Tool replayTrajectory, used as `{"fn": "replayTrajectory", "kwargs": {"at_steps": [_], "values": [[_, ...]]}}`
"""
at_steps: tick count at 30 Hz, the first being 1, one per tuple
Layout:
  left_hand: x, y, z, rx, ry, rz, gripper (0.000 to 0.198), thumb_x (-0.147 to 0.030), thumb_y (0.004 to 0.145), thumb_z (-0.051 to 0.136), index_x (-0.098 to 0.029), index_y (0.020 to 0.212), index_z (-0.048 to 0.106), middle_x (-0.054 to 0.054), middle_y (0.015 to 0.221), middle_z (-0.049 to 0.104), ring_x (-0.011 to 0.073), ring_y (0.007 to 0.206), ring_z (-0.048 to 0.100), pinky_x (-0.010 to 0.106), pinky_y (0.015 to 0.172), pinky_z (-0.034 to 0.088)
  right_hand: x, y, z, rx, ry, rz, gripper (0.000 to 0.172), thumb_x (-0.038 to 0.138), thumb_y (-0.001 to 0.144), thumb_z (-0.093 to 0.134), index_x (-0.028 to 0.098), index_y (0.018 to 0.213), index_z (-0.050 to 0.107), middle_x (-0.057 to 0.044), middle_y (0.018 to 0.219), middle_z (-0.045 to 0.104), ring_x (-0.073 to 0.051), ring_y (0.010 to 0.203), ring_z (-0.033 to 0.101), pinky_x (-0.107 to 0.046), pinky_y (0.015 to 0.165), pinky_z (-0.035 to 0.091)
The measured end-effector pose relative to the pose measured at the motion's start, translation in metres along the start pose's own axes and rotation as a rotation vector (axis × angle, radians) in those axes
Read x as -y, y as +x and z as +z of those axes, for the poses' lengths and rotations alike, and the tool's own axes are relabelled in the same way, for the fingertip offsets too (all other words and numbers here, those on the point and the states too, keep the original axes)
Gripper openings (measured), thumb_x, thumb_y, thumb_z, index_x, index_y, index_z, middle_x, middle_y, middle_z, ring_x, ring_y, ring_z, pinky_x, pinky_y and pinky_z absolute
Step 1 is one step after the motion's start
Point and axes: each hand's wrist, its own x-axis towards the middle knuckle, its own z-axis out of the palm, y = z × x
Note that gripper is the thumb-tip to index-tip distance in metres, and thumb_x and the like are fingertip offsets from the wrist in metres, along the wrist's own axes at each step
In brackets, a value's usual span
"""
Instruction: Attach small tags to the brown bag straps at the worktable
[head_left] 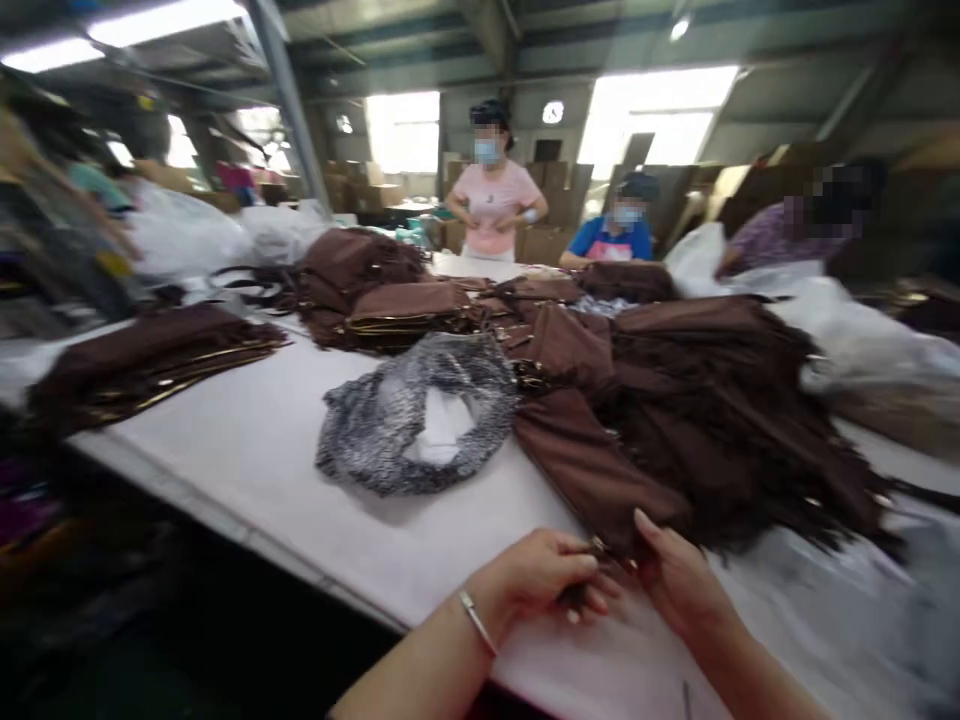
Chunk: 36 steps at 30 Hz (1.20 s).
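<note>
A brown fabric bag point(592, 470) lies on the white table near me, its close end between my hands. My right hand point(682, 580) grips the corner of this bag, thumb on top and fingers hidden underneath. Just left of it, my left hand point(551, 575) is closed on a dark strap-like piece point(574, 597) by the bag's end. A small metal fitting point(598, 545) shows at its fingertips. Beyond my left hand sits a crumpled grey-black patterned bag point(360, 430), its mouth open on white paper-like contents point(442, 425).
Brown bags heap up on the right point(712, 400) and at mid-table point(405, 305); another stack point(157, 360) lies at the left edge. Clear plastic point(825, 610) lies right of my hands. A person in pink point(495, 200) stands across the table point(247, 430); others are nearby.
</note>
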Motion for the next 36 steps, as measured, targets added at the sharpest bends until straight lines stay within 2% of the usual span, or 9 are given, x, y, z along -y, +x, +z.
{"fn": "replayTrajectory", "kwargs": {"at_steps": [4, 8, 10, 13, 19, 25, 29, 33, 36], "values": [[0.0, 0.003, 0.009, -0.117, -0.012, -0.066, 0.031, -0.041, 0.082, 0.065, -0.013, 0.092, 0.059, 0.005, 0.08, 0.067, 0.007, 0.05, 0.051, 0.021, 0.048, 0.044, 0.004, 0.005, -0.004, 0.057, 0.191, 0.107, 0.045, 0.059, 0.071, 0.076, 0.017, 0.083, 0.063, -0.005, 0.077, 0.072, -0.021, 0.065, 0.065, -0.034, 0.056, 0.053], [0.007, 0.001, 0.018, -0.117, -0.249, -0.171, 0.026, -0.038, 0.084, 0.064, -0.018, 0.092, 0.05, -0.008, 0.063, 0.045, 0.0016, 0.041, 0.026, 0.015, 0.043, 0.028, 0.008, -0.005, -0.016, 0.176, 0.009, 0.128, 0.048, 0.066, 0.08, 0.063, 0.018, 0.085, 0.058, -0.003, 0.069, 0.067, -0.017, 0.057, 0.059, -0.029, 0.05, 0.047], [0.007, -0.001, 0.021, -0.106, -0.201, -0.17, 0.031, -0.04, 0.082, 0.067, -0.021, 0.092, 0.046, -0.011, 0.06, 0.037, 0.0023, 0.041, 0.021, 0.015, 0.042, 0.021, 0.011, -0.012, -0.026, 0.309, -0.127, 0.022, 0.039, 0.053, 0.08, 0.069, 0.017, 0.088, 0.058, -0.003, 0.076, 0.067, -0.016, 0.064, 0.06, -0.027, 0.057, 0.047], [0.0, -0.003, 0.025, -0.101, -0.045, -0.066, 0.038, -0.045, 0.077, 0.074, -0.021, 0.091, 0.047, -0.011, 0.06, 0.037, 0.0037, 0.044, 0.027, 0.017, 0.044, 0.029, 0.017, -0.02, -0.037, 0.479, -0.377, -0.228, 0.033, 0.023, 0.072, 0.072, 0.017, 0.102, 0.058, -0.003, 0.097, 0.068, -0.018, 0.085, 0.061, -0.028, 0.075, 0.048], [-0.035, -0.003, 0.039, -0.126, 0.125, 0.114, 0.042, -0.048, 0.072, 0.077, -0.016, 0.087, 0.055, -0.003, 0.071, 0.052, 0.0062, 0.054, 0.044, 0.021, 0.054, 0.04, 0.032, -0.027, -0.035, 0.199, -0.745, -0.509, 0.011, 0.023, 0.079, 0.063, 0.019, 0.075, 0.054, 0.002, 0.07, 0.056, -0.014, 0.068, 0.05, -0.027, 0.064, 0.039], [-0.02, 0.013, 0.036, -0.313, 0.284, 0.168, 0.032, -0.046, 0.079, 0.066, -0.017, 0.083, 0.056, -0.004, 0.064, 0.05, 0.0073, 0.05, 0.043, 0.02, 0.052, 0.036, 0.037, -0.042, -0.027, 0.252, -0.106, 0.053, 0.029, 0.047, 0.085, 0.062, 0.019, 0.088, 0.053, 0.003, 0.061, 0.059, -0.01, 0.046, 0.053, -0.021, 0.043, 0.036], [0.003, 0.01, 0.028, -0.467, 0.802, 0.206, 0.019, -0.031, 0.088, 0.05, -0.016, 0.087, 0.063, 0.003, 0.066, 0.058, 0.0155, 0.057, 0.053, 0.028, 0.058, 0.043, 0.014, -0.054, -0.03, 0.167, 0.138, 0.396, 0.028, 0.044, 0.087, 0.06, 0.017, 0.091, 0.053, 0.0, 0.067, 0.065, -0.006, 0.04, 0.05, -0.016, 0.039, 0.033], [-0.004, -0.012, 0.036, -0.666, 1.258, 0.582, 0.025, -0.024, 0.084, 0.055, -0.019, 0.104, 0.069, 0.014, 0.111, 0.065, 0.0292, 0.11, 0.057, 0.044, 0.101, 0.041, 0.0, -0.07, -0.036, 0.184, 0.141, 0.324, 0.037, 0.038, 0.081, 0.065, 0.016, 0.109, 0.054, -0.004, 0.08, 0.071, -0.007, 0.045, 0.056, -0.016, 0.041, 0.039], [-0.003, -0.016, 0.046, -0.58, 1.082, 0.456, 0.022, -0.032, 0.088, 0.054, -0.019, 0.098, 0.07, 0.012, 0.099, 0.068, 0.027, 0.095, 0.062, 0.041, 0.09, 0.047, -0.008, -0.081, -0.039, 0.09, -0.005, 0.199, 0.064, 0.03, 0.071, 0.068, 0.017, 0.13, 0.046, -0.002, 0.078, 0.071, -0.011, 0.047, 0.059, -0.021, 0.045, 0.044]]}}
